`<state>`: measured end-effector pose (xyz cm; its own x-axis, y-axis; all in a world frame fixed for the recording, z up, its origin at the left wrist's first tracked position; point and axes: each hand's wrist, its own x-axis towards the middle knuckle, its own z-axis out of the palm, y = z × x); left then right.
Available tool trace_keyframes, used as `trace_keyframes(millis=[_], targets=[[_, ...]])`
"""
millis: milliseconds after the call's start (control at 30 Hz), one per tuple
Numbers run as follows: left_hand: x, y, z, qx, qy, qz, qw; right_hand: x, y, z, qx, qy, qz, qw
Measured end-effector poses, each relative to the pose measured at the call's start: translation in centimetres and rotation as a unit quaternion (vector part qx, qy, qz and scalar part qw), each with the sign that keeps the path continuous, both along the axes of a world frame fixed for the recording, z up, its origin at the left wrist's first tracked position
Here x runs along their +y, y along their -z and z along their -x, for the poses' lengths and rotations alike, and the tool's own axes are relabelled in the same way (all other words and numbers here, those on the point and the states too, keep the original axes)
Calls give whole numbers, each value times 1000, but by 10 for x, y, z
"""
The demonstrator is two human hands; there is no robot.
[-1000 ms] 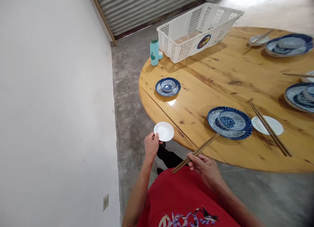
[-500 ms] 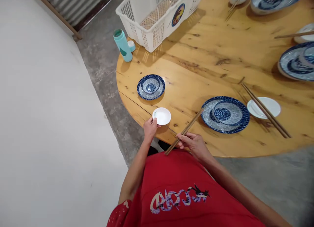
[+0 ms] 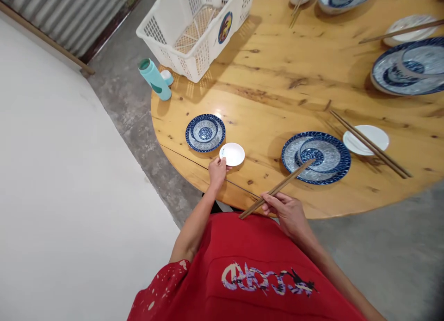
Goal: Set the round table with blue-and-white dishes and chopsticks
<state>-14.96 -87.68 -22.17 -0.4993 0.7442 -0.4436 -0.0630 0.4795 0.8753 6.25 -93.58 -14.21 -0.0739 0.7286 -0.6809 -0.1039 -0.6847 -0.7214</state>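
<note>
My left hand pinches the near-left rim of a small white saucer. The saucer is close to a blue-patterned plate that carries a matching bowl; whether it touches the table I cannot tell. In my right hand is a pair of wooden chopsticks, held near the table's front edge. Their far tips pass in front of a second blue-patterned plate and its bowl. Right of that plate, another pair of chopsticks lies across a white saucer.
A white plastic basket stands on the round wooden table at the back left. Beside it are a turquoise bottle without its lid and a small cap. More plates, bowls and chopsticks sit at the far right.
The left hand has carried the saucer nearer to the left plate. My right hand has shifted slightly right with the chopsticks, whose tips now overlap the second plate. The view has turned somewhat.
</note>
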Motion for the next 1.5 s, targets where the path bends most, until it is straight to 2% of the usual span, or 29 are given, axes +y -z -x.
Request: trace_keyframes(millis=[267,400,667,800,967,1100,1267,1433,1500], targets=[[6,2,25,-58,43,40,997,0,-1,41,-17,58,4,998],[-5,-5,57,-64,65,43,995,4,-4,63,-17,88,0,996],[-21,-11,119,-79,58,23,995,34,-4,89,-29,156,-33,987],[-11,-13,135,-101,49,0,994,44,-4,101,-44,151,-47,986],[14,-14,152,-121,-2,-23,992,45,-4,118,-47,137,-47,988],[23,-14,163,-128,9,-32,991,47,-1,126,-60,119,-63,989],[5,-15,164,-137,42,-7,990,62,8,123,-97,57,-86,990],[-16,-17,148,-128,104,10,986,76,16,118,-102,27,-86,991],[-14,-16,143,-111,90,8,990,77,19,117,-94,24,-77,992]])
